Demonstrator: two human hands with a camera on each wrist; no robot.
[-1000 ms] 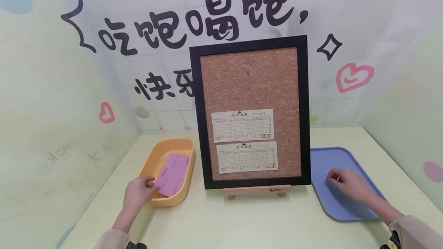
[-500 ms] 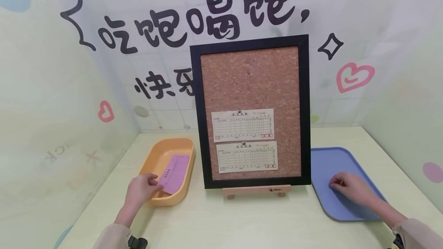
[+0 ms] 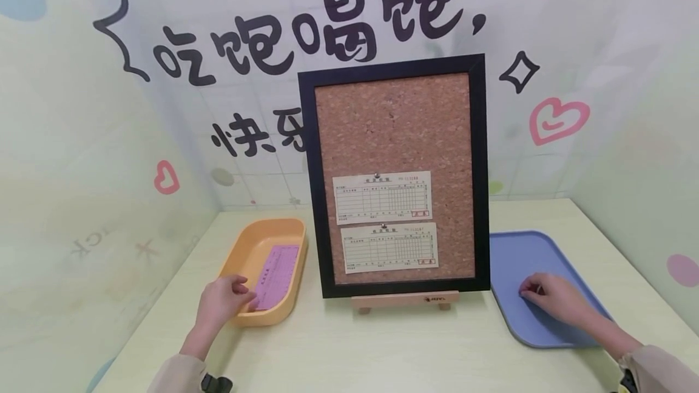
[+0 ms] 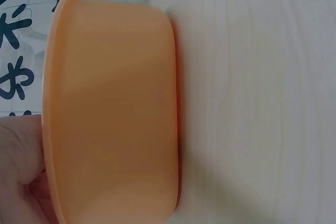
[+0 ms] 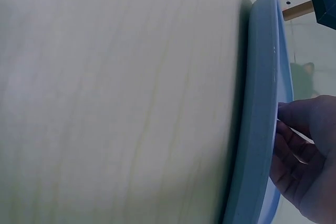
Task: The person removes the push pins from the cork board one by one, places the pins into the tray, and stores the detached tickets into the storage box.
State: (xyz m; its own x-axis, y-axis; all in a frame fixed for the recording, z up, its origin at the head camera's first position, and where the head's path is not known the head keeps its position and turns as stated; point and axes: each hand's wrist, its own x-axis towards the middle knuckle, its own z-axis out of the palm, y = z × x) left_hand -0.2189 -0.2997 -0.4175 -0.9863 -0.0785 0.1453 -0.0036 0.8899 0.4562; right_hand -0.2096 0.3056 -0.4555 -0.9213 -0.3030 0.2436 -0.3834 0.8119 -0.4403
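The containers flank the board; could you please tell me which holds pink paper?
The orange bin, at the left hand: pink paper lies inside it, whereas the blue tray, at the right hand, shows none.

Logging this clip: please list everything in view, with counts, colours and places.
Deep rounded plastic bin: 1, orange, left on the table
Printed paper slip: at least 1, pink, inside the bin
Framed cork board: 1, brown with black frame, centre
Printed paper forms: 2, whitish, one above the other on the board
Small shiny fasteners: 2, silvery, one atop each form
Wooden stand: 1, light brown, under the board
Flat rounded tray: 1, blue, right
Wood-grain table: 1, pale, beneath everything
Patterned walls: 3 sides, pale with black lettering, pink hearts, coloured spots
Sleeves: 2, beige, bottom corners
Wrist devices: 2, mostly dark, at the cuffs
Left hand: 1, bare, at the bin
Right hand: 1, bare, over the tray
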